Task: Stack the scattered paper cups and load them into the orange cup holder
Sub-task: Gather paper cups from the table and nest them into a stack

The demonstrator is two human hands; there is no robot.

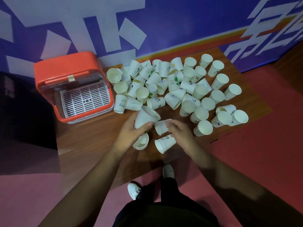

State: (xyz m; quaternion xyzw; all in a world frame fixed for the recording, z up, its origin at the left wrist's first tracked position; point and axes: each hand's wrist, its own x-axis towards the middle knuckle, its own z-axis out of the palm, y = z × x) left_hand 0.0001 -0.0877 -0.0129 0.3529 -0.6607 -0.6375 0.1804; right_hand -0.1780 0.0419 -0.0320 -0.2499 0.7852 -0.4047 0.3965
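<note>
I am watching from the head camera. The left hand (131, 130) is wrapping its grip around a white paper cup (146, 117), fingers curled on the cup's wall, mouth tilted up and away toward the pile. The right hand (178, 130) is closing its grip on a second white paper cup (161, 127) lying on its side just beside the first; fingers are partly hiding it. Two more white cups are lying below the hands on the brown wooden worktop (91, 138): one (141, 141) under the left wrist, one printed cup (164, 143) under the right hand. The scattered heap of white paper cups (177, 86) is covering the worktop's far half, some upright, some tipped. The orange plastic cup holder with a white slotted tray (73, 86) is standing at the worktop's left edge, touching no hand, no cups seen inside.
</note>
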